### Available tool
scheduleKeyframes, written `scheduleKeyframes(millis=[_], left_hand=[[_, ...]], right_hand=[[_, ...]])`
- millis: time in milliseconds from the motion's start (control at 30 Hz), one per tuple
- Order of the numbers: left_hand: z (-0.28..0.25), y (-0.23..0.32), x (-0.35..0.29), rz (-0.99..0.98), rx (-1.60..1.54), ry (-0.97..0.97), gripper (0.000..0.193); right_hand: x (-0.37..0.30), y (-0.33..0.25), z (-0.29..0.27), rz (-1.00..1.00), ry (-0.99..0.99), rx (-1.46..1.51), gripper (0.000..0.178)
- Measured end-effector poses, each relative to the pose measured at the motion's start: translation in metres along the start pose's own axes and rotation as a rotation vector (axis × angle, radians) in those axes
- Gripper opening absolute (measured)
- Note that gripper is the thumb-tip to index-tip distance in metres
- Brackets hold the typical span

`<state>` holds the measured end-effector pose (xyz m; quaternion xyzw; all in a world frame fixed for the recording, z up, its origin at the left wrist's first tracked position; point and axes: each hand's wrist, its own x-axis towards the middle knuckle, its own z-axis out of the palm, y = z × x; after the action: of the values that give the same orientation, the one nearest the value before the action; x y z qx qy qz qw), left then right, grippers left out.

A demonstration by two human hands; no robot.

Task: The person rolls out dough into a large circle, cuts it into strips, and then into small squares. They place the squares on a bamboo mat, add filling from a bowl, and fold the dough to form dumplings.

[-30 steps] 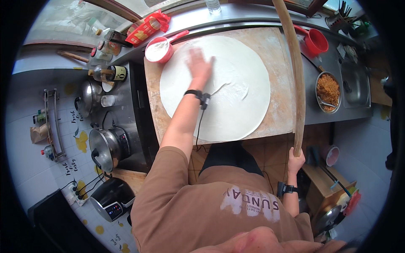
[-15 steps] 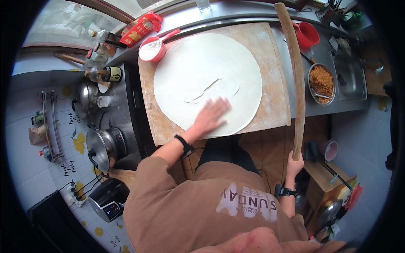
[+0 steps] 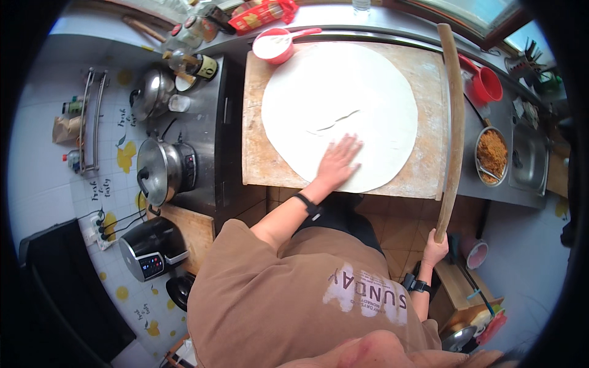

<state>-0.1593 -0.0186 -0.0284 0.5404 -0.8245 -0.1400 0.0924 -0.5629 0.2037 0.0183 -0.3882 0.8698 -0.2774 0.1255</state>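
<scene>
A large, thin round sheet of dough (image 3: 343,80) lies on a floured wooden board (image 3: 427,92). Near its front edge my left hand (image 3: 339,162) rests flat on the dough, fingers spread. Just beyond the fingertips, a crease and fainter wrinkles run across the sheet. My right hand (image 3: 436,246) grips the lower end of a long wooden rolling pin (image 3: 454,122). The pin stretches away from me along the board's right edge, off the dough. At the board's far left corner sits a red scoop of white flour (image 3: 275,51).
Beyond the board on the right are a red plastic dipper (image 3: 486,86), a bowl of orange-brown shredded filling (image 3: 492,151) and a sink (image 3: 529,156). A lidded steel pot (image 3: 161,175) and bottles stand on the left counter. A black cooker (image 3: 149,248) sits nearer me.
The view has swung, so the board appears farther right. The crease looks shorter and the wrinkles fainter under my left hand. My right hand keeps hold of the rolling pin.
</scene>
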Motion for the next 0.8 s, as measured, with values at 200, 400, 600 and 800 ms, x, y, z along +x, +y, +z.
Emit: scheduleKeyframes(millis=[200, 400, 600, 800], left_hand=[[-0.047, -0.124, -0.024, -0.424, 0.085, 0.065, 0.087], [-0.058, -0.206, 0.080, -0.626, 0.130, 0.325, 0.088], [-0.017, -0.066, 0.020, -0.267, 0.053, 0.152, 0.091], [0.000, 0.008, 0.020, 0.030, -0.096, 0.089, 0.083]], right_hand=[[0.014, -0.018, 0.020, -0.050, -0.103, -0.028, 0.025], [0.039, -0.050, 0.040, -0.198, -0.182, -0.036, 0.024], [0.062, -0.066, 0.046, -0.287, -0.197, -0.077, 0.026], [0.058, -0.067, 0.050, -0.346, -0.171, -0.080, 0.026]])
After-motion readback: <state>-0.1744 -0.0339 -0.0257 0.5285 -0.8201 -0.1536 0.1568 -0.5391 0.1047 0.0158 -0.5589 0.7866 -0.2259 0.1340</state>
